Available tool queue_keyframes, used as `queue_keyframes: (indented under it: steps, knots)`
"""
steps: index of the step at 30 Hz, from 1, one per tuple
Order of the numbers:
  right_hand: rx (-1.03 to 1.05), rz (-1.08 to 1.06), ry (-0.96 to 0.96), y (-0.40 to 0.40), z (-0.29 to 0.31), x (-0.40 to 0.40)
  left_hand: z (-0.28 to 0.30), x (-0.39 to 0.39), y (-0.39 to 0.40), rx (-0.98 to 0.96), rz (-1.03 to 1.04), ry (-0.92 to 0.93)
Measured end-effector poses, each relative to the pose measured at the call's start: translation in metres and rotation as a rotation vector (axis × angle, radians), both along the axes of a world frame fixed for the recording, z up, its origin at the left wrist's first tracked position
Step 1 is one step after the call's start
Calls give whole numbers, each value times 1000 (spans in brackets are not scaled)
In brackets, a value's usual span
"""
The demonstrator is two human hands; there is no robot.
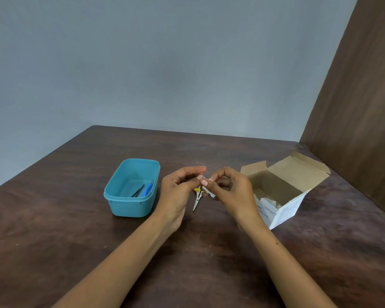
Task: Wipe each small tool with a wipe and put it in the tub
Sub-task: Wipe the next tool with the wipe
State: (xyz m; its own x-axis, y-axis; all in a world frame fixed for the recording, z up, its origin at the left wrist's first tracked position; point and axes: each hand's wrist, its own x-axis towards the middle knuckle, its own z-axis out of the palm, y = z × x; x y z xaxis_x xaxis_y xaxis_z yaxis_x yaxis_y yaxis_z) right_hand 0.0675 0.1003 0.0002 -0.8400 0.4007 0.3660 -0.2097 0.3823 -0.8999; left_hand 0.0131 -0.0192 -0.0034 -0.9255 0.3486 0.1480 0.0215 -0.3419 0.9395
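Two bare forearms reach in from the near edge over a dark brown wood-grain counter [209, 252] and meet a little way up it. The left hand [178, 190] has its fingers curled inward, thumb and fingertips drawn together at a small white wipe [208, 188]. The right hand [229, 190] mirrors it, fingers bent, thumb and forefinger pinching the same wipe from the other side, so the two hands touch at the fingertips. Whether the wipe is still in a sachet or already unfolded cannot be told; it is small and partly hidden by the fingers.

Directly below the hands, a small pair of scissors [197, 200] with yellow handles shows between them, its closed metal blades pointing towards the near edge. Whether it lies flat on the counter or hangs from the left hand's fingers cannot be told.

To the left of the hands stands a teal plastic tub [129, 207], rectangular with rounded corners and no lid. Inside it, against the right wall, lie dark tweezers [138, 191] and a blue-handled tool [148, 188], side by side.

To the right stands an open cardboard box [285, 210], white outside with print too small to read, its flaps folded back and white sachets visible inside.

Beyond the counter's far edge rises a plain grey-blue wall [165, 63], with a brown wooden panel [360, 107] at the right.
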Motion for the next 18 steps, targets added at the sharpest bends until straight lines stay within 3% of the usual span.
queue_keyframes:
  steps: [5,10,18]
  knots:
    - [-103,-17,35,2,2,3,1,1,0,10,-18,-37]
    - [-325,-79,126,2,8,4,5,8,-3,-57,-208,-94]
    - [-346,-93,172,-4,7,3,2,13,-2,-71,-197,-19]
